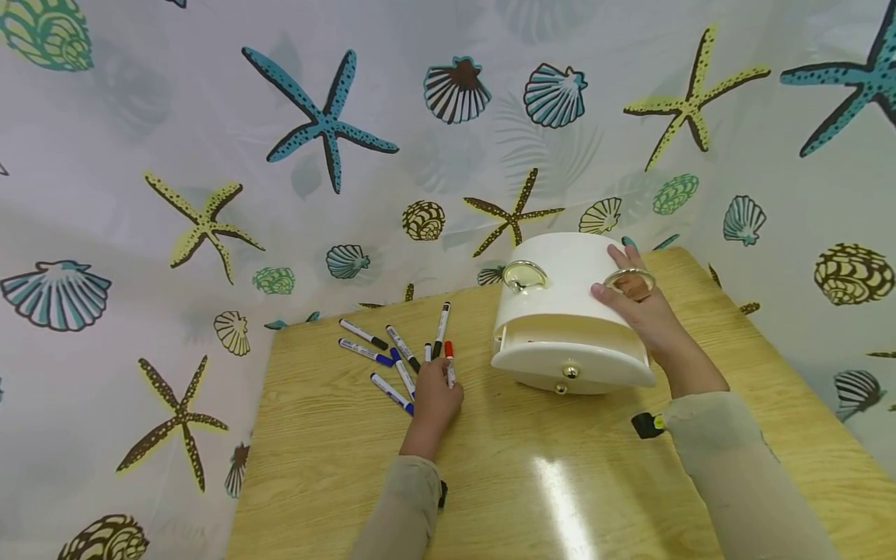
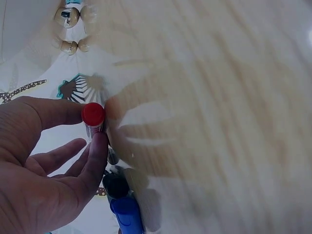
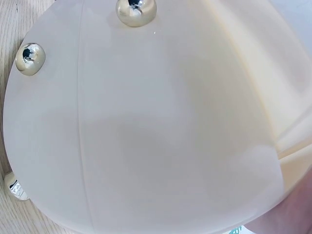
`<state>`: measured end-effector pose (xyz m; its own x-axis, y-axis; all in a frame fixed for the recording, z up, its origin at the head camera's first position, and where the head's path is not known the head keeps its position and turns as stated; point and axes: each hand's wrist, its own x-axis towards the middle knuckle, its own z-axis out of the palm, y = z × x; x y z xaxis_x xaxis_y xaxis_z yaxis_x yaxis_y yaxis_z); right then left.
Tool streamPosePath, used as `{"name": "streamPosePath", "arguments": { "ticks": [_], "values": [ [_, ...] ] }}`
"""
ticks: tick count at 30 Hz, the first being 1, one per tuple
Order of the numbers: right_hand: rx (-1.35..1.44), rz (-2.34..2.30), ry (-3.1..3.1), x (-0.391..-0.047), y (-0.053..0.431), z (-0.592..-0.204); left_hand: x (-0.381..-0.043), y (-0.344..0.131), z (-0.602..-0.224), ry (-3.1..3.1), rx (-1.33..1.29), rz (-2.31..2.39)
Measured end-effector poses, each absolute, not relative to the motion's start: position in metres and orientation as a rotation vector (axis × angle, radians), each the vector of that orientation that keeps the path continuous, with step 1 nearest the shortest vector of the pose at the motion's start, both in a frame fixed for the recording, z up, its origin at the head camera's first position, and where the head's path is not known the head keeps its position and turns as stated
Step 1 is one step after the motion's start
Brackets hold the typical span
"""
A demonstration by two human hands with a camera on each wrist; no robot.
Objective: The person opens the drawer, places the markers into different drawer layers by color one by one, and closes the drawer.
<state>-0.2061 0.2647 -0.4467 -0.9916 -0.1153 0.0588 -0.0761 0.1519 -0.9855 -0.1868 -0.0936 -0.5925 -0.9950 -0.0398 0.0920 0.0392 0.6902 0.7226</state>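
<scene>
Drawer box (image 1: pixel 567 268), white, on the wooden table (image 1: pixel 315 474), directly beneath the right hand (image 1: pixel 652 315), with upper drawer (image 1: pixel 532 359) pulled partway out. Right hand at the box's right end, by a gold-rimmed ring (image 1: pixel 630 271); forearm angled in from the near right, thumb toward the middle of the box, fingertips farther back, thumb and fingertips apart. Cannot tell whether clamped on the ring or merely pressed against the box.

Left hand (image 1: pixel 437 397) low at the table, left of the box and clear of it, forearm reaching away from the near edge. Red-capped marker (image 2: pixel 92 114) in the left hand, pinched between thumb and finger, cap jutting out of the grip. Blue-capped markers (image 1: pixel 365 351) and black-capped markers (image 1: pixel 402 348) loose on the table, just beside and beyond the left hand. Smallest, gold knobs (image 1: pixel 570 372) on the box's front.
</scene>
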Motion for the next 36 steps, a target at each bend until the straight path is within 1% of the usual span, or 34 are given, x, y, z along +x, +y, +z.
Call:
{"name": "streamPosePath", "arguments": {
  "ticks": [10, 17, 36],
  "values": [
    [-0.190, -1.996, 2.381, -0.2060, 0.2641, -0.4458, -0.1864, -0.0969, -0.5886, -2.817, -0.040, -1.281],
    [-0.208, -2.022, 2.364, -0.2072, 0.2637, -0.4467, -0.1876, -0.0956, -0.5886, -2.845, -0.065, -1.248],
    [-0.224, -2.020, 2.366, -0.2072, 0.2644, -0.4479, -0.1856, -0.0918, -0.5830, -2.842, 0.009, -1.271]
  ]
}}
